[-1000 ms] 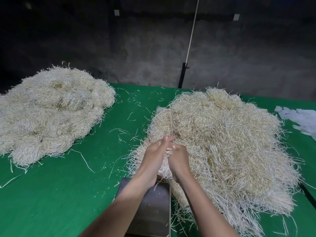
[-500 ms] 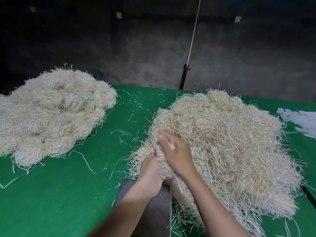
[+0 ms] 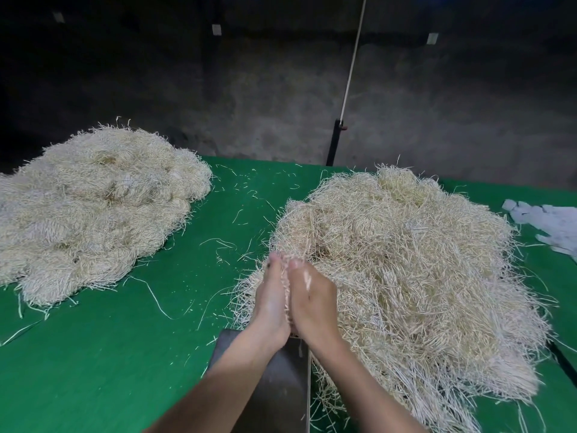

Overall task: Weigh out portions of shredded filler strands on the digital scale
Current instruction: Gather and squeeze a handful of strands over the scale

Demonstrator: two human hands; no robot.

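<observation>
- The left hand (image 3: 269, 303) and the right hand (image 3: 313, 300) are set palm to palm, with the fingers stretched forward and close together, not curled
- A thin bundle of strands (image 3: 285, 278) is pressed flat between the two palms; its pale ends show at the fingertips and along the seam where the hands meet
- The digital scale (image 3: 281, 382) lies directly under the wrists and forearms as a dark grey flat platform; its display is hidden
- The pressed bundle is above the far edge of that platform; whether it touches the platform cannot be told
- The loose heap (image 3: 406, 276) spreads from just right of the right hand to past the fingertips, and its tangled fringe runs along the scale's right edge
- The second heap (image 3: 93, 210) sits well to the left of the left hand, packed in denser clumps
- Between the left hand and that heap, the green table cover (image 3: 109, 354) is dotted with stray strands (image 3: 156, 296)
- White paper slips (image 3: 549, 223) lie far to the right of the right hand, beyond the loose heap
- A black post (image 3: 334, 145) stands past the fingertips, behind the table, and a white cord (image 3: 352, 64) rises from it against a dark wall
</observation>
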